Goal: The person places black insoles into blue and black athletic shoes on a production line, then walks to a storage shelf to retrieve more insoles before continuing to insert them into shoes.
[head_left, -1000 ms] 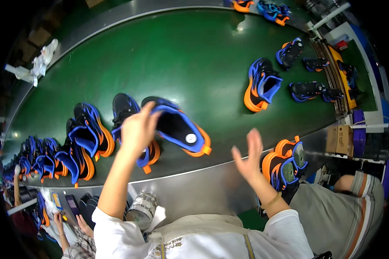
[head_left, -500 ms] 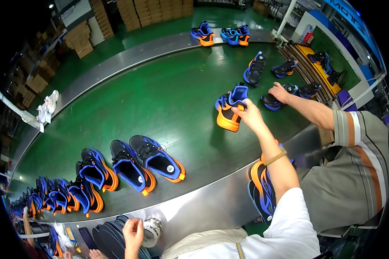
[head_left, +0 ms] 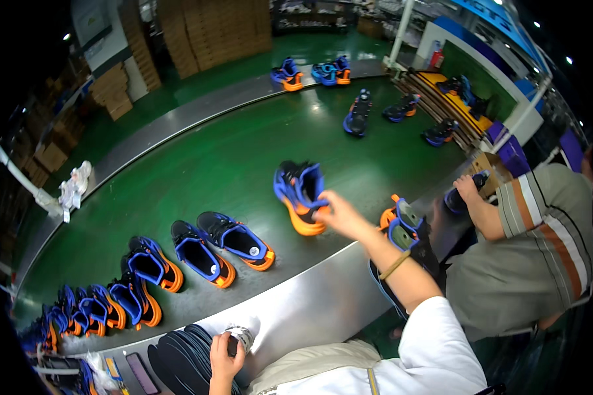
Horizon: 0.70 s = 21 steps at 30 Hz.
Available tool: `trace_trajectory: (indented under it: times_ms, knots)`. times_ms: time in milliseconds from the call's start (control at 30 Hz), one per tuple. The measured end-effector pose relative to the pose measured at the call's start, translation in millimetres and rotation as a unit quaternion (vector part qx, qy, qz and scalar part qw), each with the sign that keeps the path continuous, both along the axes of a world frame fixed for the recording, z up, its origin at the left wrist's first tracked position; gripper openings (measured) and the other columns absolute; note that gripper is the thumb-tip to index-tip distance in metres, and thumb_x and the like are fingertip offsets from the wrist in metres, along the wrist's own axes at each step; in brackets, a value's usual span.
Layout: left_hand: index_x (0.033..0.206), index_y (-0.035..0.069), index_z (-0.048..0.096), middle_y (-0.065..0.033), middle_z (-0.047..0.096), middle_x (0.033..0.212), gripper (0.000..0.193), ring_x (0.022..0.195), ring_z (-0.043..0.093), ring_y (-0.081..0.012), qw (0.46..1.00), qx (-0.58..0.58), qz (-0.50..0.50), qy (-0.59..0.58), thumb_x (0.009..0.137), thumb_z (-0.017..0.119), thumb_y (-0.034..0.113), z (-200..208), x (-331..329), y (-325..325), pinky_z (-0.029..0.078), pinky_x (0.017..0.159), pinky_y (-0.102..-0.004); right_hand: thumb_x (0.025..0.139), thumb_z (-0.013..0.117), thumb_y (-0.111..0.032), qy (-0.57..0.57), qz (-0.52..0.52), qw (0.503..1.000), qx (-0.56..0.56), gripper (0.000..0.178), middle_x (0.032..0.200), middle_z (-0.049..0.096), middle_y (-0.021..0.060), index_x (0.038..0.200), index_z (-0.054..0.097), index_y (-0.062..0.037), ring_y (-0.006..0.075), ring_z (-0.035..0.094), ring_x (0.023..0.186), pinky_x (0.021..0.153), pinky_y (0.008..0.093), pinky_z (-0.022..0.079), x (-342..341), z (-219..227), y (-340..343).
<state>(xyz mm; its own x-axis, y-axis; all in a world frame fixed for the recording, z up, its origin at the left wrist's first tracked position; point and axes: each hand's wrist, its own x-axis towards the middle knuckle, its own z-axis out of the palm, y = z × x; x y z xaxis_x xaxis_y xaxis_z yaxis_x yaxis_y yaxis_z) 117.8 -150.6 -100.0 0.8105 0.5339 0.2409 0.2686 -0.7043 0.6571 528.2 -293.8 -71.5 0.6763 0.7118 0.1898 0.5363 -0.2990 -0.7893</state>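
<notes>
My right hand [head_left: 338, 215] pinches the heel of a black and blue sneaker [head_left: 301, 201] with an orange sole, low over the green belt [head_left: 230, 158]; whether the sole touches is unclear. Its toe points away. My left hand [head_left: 225, 360] is closed with curled fingers beside a small white roll-like thing [head_left: 242, 334]. A dark bit shows at its fingertips, too small to name. A stack of dark insole-shaped pieces [head_left: 178, 355] lies just left of that hand. Leftward along the belt's near side runs a row of matching sneakers [head_left: 240, 245].
At right, a co-worker in a grey striped shirt [head_left: 520, 276] holds a dark shoe [head_left: 458, 199]. Sneakers with olive insides [head_left: 402, 227] sit beside my right forearm. More shoes [head_left: 358, 115] stand farther along the belt, and several line the far metal ledge [head_left: 197, 105].
My right hand has brought the sneaker left and nearer. My left hand has moved onto the white roll-like thing's side. The co-worker's hand has drawn a shoe off the belt toward the right.
</notes>
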Motion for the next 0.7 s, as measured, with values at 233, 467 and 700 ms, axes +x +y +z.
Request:
trace_trajectory:
  times_ms: [233, 467, 700]
  knots:
    - [0.089, -0.001, 0.055, -0.0092, 0.052, 0.065, 0.019, 0.062, 0.051, -0.0269, 0.992, 0.086, -0.046, -0.077, 0.071, 0.059, 0.003, -3.2, 4.1, -0.6, 0.039, 0.062, -0.0371, 0.075, 0.06, -0.02, 0.096, -0.075, 0.981, -0.148, 0.04, 0.112, 0.052, 0.0209, 0.107, 0.052, 0.0021, 0.034, 0.05, 0.104, 0.088, 0.0387, 0.041, -204.7, -104.6, -130.0]
    - [0.086, 0.003, 0.056, -0.0082, 0.054, 0.067, 0.022, 0.063, 0.052, -0.0244, 0.936, 0.06, -0.287, -0.196, 0.066, 0.06, -0.006, 51.7, 84.9, -79.2, 0.038, 0.062, -0.0341, 0.073, 0.061, -0.024, 0.338, -0.31, 0.853, -0.248, 0.025, 0.089, 0.063, 0.0132, 0.09, 0.062, -0.0052, 0.0295, 0.061, 0.081, 0.072, 0.0363, 0.048, -455.2, -209.4, -339.7]
    - [0.097, 0.005, 0.061, -0.0079, 0.058, 0.09, 0.034, 0.087, 0.056, -0.025, 0.547, -0.075, -0.761, -0.341, 0.064, 0.059, -0.004, 210.8, 118.5, -322.7, 0.042, 0.071, -0.0331, 0.078, 0.049, -0.023, 0.435, -0.482, 0.673, -0.354, 0.028, 0.096, 0.061, 0.0173, 0.095, 0.063, -0.0058, 0.0325, 0.059, 0.09, 0.077, 0.0402, 0.047, -632.7, -271.8, -463.5]
